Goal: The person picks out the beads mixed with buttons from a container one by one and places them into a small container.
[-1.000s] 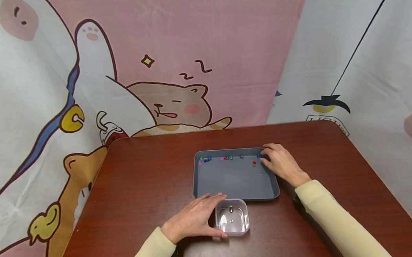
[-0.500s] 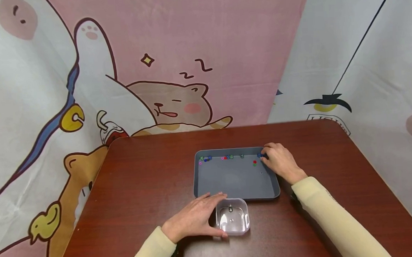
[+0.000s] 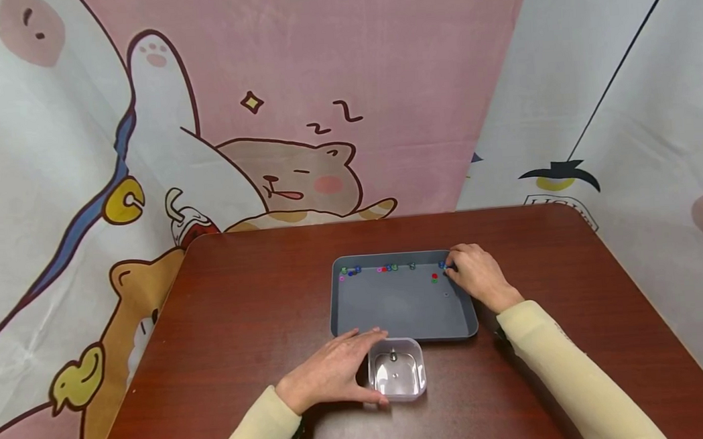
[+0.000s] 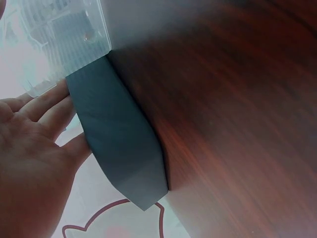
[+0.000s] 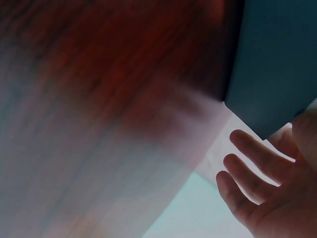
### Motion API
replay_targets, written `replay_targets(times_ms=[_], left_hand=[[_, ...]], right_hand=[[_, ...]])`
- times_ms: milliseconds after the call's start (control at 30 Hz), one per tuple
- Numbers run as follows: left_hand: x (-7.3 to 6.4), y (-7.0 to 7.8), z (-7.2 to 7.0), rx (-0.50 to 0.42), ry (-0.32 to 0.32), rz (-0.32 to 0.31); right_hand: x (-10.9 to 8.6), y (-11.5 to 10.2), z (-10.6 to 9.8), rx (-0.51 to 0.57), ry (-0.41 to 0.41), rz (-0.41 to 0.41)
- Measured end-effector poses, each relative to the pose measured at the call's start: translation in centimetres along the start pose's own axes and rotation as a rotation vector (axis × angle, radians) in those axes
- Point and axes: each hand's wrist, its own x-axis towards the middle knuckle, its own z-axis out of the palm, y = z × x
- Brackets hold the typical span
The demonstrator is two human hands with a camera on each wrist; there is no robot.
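My left hand (image 3: 336, 371) spans the left side of a clear plastic box (image 3: 416, 370), fingers at its far corner and thumb at its near one. Inside the box lies a small silvery piece (image 3: 393, 356). In the left wrist view, fingers of the left hand (image 4: 42, 134) reach behind the box (image 4: 74, 47). My right hand (image 3: 478, 275) reaches over the right wall of a grey tray (image 3: 393, 311), thumb and forefinger at small blue bead-like pieces (image 3: 441, 265). In the right wrist view, the tray wall (image 5: 277, 54) hides these fingertips; I cannot tell whether they pinch a piece.
Several small coloured pieces lie along the tray's far side, among them a red one (image 3: 383, 269) and a pink ring (image 3: 342, 279). Another red piece (image 3: 434, 276) sits near the right hand. A patterned cloth (image 3: 417, 108) hangs behind the brown table (image 3: 260, 299).
The right hand stays at the same corner; its fingertips shift slightly among the blue pieces, and a dark speck now shows by the thumb tip. The left hand and box keep their places.
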Motion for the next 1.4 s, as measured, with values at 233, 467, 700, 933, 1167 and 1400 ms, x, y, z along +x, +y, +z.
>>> replay_targets(times_ms=[233,467,700,933,1167,1400], left_hand=[[0.0,0.0,0.0,-0.014,-0.008,-0.011],[0.0,0.1,0.0,-0.025,-0.017,-0.022],[0.0,0.1,0.0,-0.021,-0.012,-0.022],[0.0,0.0,0.1,-0.016,-0.018,-0.022],[0.0,0.1,0.1,-0.018,-0.015,-0.023],[0.1,0.1,0.1,-0.018,-0.005,-0.015]], right_hand=[[-0.5,-0.1,-0.4,-0.003,0.05,-0.007],[-1.5,-0.7,-1.3,0.03,0.105,-0.009],[-2.5,-1.7,-2.6,0.056,0.173,-0.039],[-3.5,-2.7,-3.9,0.094,0.26,-0.082],[-4.7,-3.8,-5.1,0.157,0.316,-0.133],[-5.9,-5.1,-5.6,0.208,0.322,-0.196]])
